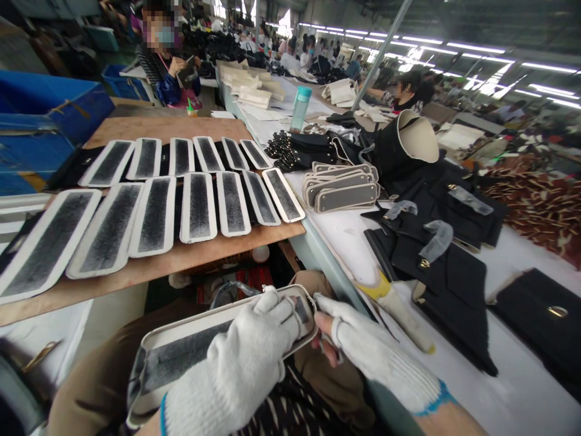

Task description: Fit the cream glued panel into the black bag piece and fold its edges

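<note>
Across my lap lies a long bag base with rounded ends, a raised pale rim and a dark grey strip down its inside. My left hand, in a white knitted glove with bare fingertips, holds it from above. Its fingers lie over the inside near the right end, and its palm crosses the near rim. At the right end, my right hand, gloved the same way, pinches the rim between thumb and fingers. Some right fingertips curl below the edge, and what they touch underneath is hidden.
On a brown board to the left, several similar pale-edged panels lie in two rows. The white table at right carries stacked grey pieces, black bag parts, a glue-stained brush-like tool and a turquoise bottle. Co-workers sit beyond.
</note>
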The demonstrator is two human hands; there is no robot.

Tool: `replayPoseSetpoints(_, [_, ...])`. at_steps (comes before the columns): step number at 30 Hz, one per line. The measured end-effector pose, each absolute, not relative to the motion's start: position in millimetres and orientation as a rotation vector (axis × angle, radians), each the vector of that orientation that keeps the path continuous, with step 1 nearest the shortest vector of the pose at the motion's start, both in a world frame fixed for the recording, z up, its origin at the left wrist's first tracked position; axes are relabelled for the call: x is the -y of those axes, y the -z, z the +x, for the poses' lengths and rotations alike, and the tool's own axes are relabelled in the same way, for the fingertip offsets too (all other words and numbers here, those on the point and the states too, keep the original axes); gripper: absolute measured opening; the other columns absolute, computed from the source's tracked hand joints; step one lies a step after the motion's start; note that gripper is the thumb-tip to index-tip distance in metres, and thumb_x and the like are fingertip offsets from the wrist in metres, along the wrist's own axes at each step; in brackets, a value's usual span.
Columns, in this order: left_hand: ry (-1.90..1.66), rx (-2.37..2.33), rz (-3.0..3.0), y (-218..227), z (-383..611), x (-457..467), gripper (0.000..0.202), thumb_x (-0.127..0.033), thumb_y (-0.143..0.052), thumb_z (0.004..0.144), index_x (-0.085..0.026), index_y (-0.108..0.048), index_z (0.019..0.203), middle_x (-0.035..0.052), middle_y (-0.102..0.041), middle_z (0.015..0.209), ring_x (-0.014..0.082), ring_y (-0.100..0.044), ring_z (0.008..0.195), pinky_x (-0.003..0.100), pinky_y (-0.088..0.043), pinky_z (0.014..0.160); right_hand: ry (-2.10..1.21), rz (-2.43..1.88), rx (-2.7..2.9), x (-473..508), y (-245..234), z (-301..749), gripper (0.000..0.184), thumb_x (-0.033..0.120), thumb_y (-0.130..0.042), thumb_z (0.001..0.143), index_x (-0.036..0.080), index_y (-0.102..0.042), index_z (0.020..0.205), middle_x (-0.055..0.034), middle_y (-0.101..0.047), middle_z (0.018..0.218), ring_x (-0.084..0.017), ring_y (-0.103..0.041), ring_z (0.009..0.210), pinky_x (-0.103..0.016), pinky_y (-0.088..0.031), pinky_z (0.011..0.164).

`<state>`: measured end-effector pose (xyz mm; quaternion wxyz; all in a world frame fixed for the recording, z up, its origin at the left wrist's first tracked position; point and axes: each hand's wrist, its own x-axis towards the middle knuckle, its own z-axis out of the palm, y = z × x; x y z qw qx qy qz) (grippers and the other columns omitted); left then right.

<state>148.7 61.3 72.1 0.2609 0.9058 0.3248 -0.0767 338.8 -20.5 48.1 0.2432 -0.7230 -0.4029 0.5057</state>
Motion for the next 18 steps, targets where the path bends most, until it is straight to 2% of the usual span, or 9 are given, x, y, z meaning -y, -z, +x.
replayPoseSetpoints(2, [0.111,-0.838,2.481,-68.2,144.6,-61.6,0.075,0.0,-0.042,0.076,-0.049,-0.053,0.131,-0.0061,-0.048,0.146,0.0258,-0.049,0.131,0.04,-0.055,0.098,-1.442,-1.855,0.997,14.5,-52.9,345.0,0.039,0.056,-0.05,0.086,0.019,-0.061,0.083,0.0008,-0.06,0.056,-0.013,-0.055,0.05,-0.026,-0.043,0.051])
replayPoseSetpoints(4, [0.101,-0.795,2.512,-65.1,141.7,-61.2,0.079,0.001,-0.042,0.074,-0.047,-0.049,0.136,-0.0047,-0.047,0.149,0.0267,-0.048,0.132,0.039,-0.056,0.097,-1.467,-1.767,0.925,11.0,-52.8,348.1,0.037,0.056,-0.055,0.082,0.019,-0.058,0.077,0.0012,-0.058,0.054,-0.013,-0.053,0.05,-0.026,-0.042,0.051])
replayPoseSetpoints(8, [0.051,-0.832,2.48,-64.9,142.2,-60.1,0.082,0.0,-0.042,0.077,-0.05,-0.042,0.142,-0.0075,-0.048,0.148,0.0206,-0.055,0.124,0.03,-0.057,0.095,-1.439,-1.645,0.898,10.8,-39.1,348.5,0.042,0.06,-0.06,0.08,0.018,-0.059,0.072,-0.0003,-0.058,0.054,-0.013,-0.054,0.051,-0.026,-0.04,0.05])
replayPoseSetpoints(11, [0.105,-0.851,2.475,-69.0,145.8,-60.7,0.076,0.0,-0.045,0.078,-0.047,-0.052,0.137,-0.0067,-0.052,0.144,0.0186,-0.055,0.122,0.027,-0.051,0.101,-1.452,-1.548,0.838,9.7,-22.3,351.0,0.05,0.067,-0.066,0.074,0.017,-0.06,0.074,-0.0003,-0.059,0.056,-0.012,-0.054,0.05,-0.024,-0.039,0.047])
replayPoseSetpoints(14, [0.137,-0.819,2.516,-70.2,148.2,-61.6,0.073,0.001,-0.047,0.077,-0.043,-0.056,0.135,-0.0045,-0.054,0.143,0.02,-0.051,0.125,0.03,-0.047,0.107,-1.552,-1.458,0.772,3.5,-7.2,357.6,0.046,0.06,-0.073,0.073,0.017,-0.058,0.077,0.0022,-0.058,0.056,-0.01,-0.053,0.047,-0.021,-0.039,0.045])
replayPoseSetpoints(18, [0.082,-0.746,2.575,-66.5,148.2,-61.9,0.077,0.003,-0.045,0.076,-0.045,-0.055,0.136,-0.0059,-0.055,0.142,0.0197,-0.049,0.128,0.033,-0.04,0.114,-1.743,-1.343,0.731,-9.6,-1.5,365.1,0.047,0.056,-0.079,0.069,0.018,-0.054,0.082,0.0039,-0.058,0.058,-0.008,-0.05,0.041,-0.019,-0.037,0.039])
